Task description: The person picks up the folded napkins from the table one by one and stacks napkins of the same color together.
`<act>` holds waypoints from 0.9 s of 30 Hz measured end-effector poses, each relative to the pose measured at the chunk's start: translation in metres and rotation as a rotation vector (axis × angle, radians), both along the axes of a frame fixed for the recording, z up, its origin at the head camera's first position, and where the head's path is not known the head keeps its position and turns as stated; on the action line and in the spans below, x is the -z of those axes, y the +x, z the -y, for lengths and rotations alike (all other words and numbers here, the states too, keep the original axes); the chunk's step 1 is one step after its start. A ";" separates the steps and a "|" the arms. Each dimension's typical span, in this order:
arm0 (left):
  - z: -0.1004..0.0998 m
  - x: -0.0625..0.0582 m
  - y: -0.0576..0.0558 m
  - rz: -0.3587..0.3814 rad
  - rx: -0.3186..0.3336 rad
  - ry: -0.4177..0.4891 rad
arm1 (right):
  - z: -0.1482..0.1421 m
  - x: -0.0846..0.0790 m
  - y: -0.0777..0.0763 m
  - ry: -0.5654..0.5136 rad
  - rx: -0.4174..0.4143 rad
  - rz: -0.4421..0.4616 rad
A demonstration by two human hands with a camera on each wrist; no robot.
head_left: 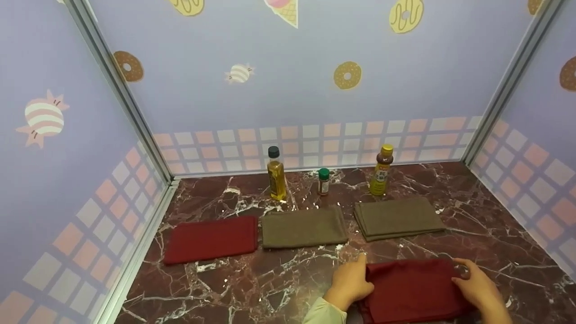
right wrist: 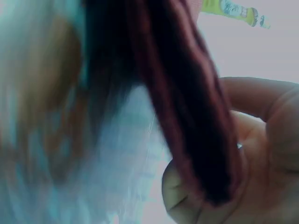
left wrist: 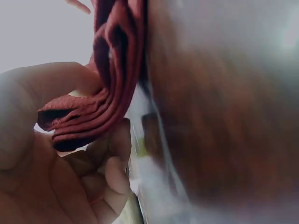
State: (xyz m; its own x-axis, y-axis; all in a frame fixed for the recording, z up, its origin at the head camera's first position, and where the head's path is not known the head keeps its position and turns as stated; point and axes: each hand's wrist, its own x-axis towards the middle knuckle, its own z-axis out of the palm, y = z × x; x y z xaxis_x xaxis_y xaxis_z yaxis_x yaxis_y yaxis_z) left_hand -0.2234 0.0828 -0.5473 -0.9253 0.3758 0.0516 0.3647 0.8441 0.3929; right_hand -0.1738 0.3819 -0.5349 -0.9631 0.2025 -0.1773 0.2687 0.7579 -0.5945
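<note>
A folded dark red cloth is at the front right in the head view, with a hand at each end. My left hand pinches its left end, thumb on one face and fingers on the other. In the left wrist view the stacked layers of the cloth bend between that thumb and the curled fingers. My right hand holds the right end. The right wrist view shows the cloth's folded edge between the thumb and fingers of this hand.
Behind lie another folded red cloth and two folded olive cloths, one in the middle and one at right. An oil bottle, a small green-capped jar and a yellow-capped bottle stand along the back wall.
</note>
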 end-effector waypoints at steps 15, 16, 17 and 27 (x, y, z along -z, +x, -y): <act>0.098 -0.003 -0.017 -0.103 -0.111 0.414 | 0.095 0.004 -0.040 -0.101 -0.070 -0.312; 0.105 -0.003 -0.018 -0.114 -0.124 0.422 | 0.103 0.004 -0.044 -0.114 -0.075 -0.322; 0.112 -0.003 -0.019 -0.126 -0.140 0.427 | 0.111 0.004 -0.049 -0.128 -0.077 -0.334; 0.186 -0.001 -0.023 -0.157 -0.360 0.518 | 0.190 0.005 -0.086 -0.278 -0.128 -0.417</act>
State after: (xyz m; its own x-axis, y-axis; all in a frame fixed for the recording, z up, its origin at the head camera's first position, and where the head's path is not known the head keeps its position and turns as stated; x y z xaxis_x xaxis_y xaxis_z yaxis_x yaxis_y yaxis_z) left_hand -0.2462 -0.1037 -0.5462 -0.9555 -0.0661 0.2874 0.1804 0.6398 0.7471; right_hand -0.2594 0.1918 -0.5397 -0.9774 0.0777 0.1965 -0.1187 0.5677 -0.8146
